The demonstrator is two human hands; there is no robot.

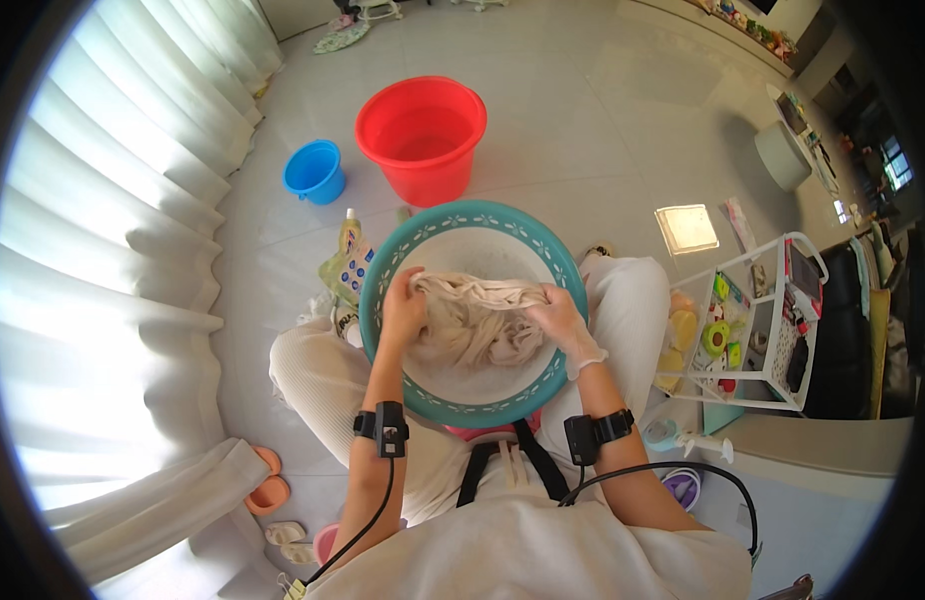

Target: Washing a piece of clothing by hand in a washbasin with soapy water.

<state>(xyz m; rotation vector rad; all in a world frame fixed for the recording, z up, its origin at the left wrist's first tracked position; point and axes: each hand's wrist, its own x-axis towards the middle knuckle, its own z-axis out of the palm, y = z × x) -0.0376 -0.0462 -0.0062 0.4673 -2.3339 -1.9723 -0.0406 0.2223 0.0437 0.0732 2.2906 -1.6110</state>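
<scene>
Between my knees rests a round teal-rimmed basin (474, 415) with a white inside and a band of cut-out-like flower marks. Wet beige cloth (474, 330) lies bunched in it, in what looks like cloudy water. My left hand (404, 309) grips one end of a twisted fold of this cloth at the basin's left side. At the right, my right hand (564, 322), in a thin translucent glove, grips the other end. The fold is stretched between both hands above the rest of the cloth. Some fingertips are hidden by the fabric.
Beyond the basin stand a red bucket (425, 176) and a smaller blue bucket (324, 187). A detergent pouch (350, 259) is by my left foot. A white wheeled-type cart (777, 352) with several items stands right. Curtains (132, 247) hang left; orange slippers (267, 495) lie below.
</scene>
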